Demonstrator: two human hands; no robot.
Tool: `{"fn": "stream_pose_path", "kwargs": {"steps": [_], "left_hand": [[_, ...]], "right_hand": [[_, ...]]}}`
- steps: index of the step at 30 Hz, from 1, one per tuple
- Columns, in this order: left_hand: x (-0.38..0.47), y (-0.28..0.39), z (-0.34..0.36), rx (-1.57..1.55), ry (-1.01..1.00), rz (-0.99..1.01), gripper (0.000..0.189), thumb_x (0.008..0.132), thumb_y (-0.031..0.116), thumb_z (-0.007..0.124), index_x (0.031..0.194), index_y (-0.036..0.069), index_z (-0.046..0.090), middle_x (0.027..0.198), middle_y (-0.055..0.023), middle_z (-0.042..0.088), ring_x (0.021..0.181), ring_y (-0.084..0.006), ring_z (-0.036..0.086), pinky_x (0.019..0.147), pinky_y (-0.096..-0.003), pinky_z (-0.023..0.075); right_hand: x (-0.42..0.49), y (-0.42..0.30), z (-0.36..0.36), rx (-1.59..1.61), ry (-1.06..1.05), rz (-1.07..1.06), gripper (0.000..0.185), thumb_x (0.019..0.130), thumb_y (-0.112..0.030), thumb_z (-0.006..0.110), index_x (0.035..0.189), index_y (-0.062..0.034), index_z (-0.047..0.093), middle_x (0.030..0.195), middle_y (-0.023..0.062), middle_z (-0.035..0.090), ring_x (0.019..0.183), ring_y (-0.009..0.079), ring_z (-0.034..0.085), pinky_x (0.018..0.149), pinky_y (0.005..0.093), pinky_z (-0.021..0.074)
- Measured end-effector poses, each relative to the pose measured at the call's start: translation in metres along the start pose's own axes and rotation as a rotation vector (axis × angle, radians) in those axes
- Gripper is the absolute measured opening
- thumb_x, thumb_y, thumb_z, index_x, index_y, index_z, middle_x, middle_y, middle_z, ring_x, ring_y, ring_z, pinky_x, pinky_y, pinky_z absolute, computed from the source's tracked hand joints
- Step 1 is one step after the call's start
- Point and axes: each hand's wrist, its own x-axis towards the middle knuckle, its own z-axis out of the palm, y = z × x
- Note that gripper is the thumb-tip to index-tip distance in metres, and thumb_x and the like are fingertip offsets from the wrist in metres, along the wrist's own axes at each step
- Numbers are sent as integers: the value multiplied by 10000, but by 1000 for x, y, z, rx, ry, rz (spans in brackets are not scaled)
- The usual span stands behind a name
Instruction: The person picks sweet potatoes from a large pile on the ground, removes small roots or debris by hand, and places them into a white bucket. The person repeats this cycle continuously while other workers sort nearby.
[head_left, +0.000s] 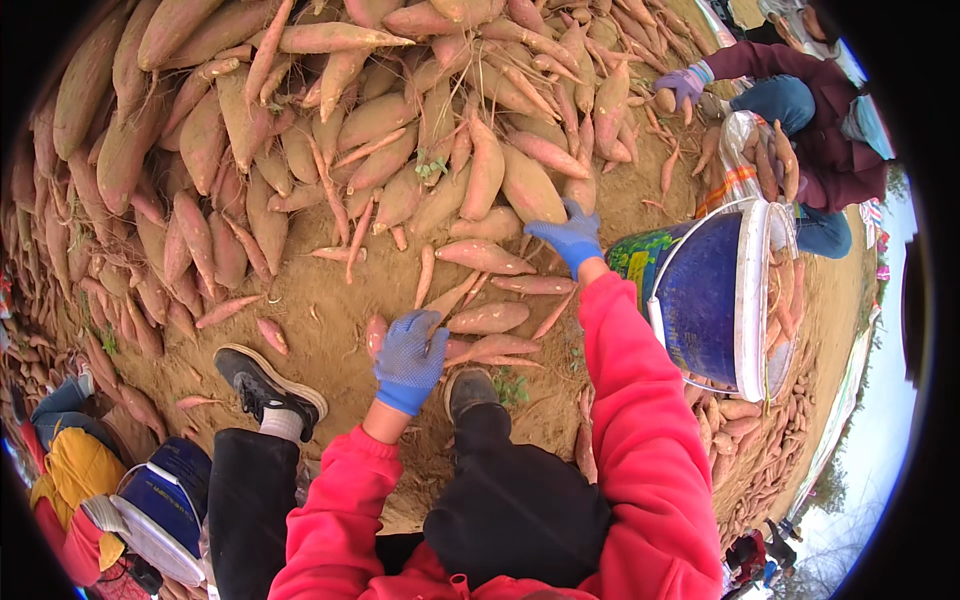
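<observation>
My right hand (568, 234), in a blue dotted work glove, grips the lower end of a large sweet potato (529, 184) at the edge of the heap. My left hand (412, 360), gloved alike, is low over the soil with its fingers curled. A small sweet potato (376, 333) shows beside its fingers; whether the palm holds anything is hidden. Between both hands lie several loose sweet potatoes, among them a plump one (488, 318) and a slim one (534, 285). Another sweet potato (486, 256) rests just left of my right hand.
A big heap of sweet potatoes (375, 120) rises ahead. Right of my right arm, a blue bucket (694, 289) with sweet potatoes inside tips sideways in view. A co-worker (832, 127) crouches beyond it. Another person (82, 465) is at lower left by a second blue bucket (176, 472).
</observation>
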Motion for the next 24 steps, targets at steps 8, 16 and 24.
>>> {"fn": "stream_pose_path", "kwargs": {"steps": [8,16,24], "left_hand": [[7,47,66,-1175,-163,-648,679,849,248,722,1377,-34,400,1230,-153,557,1052,-206,587,888,-301,493],[-1,18,82,-1476,60,-963,613,846,310,694,1330,11,467,1233,-153,563,1089,-285,565,947,-385,471],[-16,0,41,-1983,-135,-799,562,938,464,494,1330,62,490,1263,-161,573,1149,-309,553,1010,-439,433]], "right_hand": [[-138,75,24,317,-90,120,777,678,-229,860,1327,-27,483,1198,150,566,1054,240,597,880,336,511],[-179,72,34,280,-332,-425,924,709,-277,824,1463,-55,338,1451,189,347,1332,308,377,1066,383,367],[-123,84,47,1326,-618,493,607,878,-260,599,1361,33,376,1200,194,559,1061,339,576,964,469,488]]}}
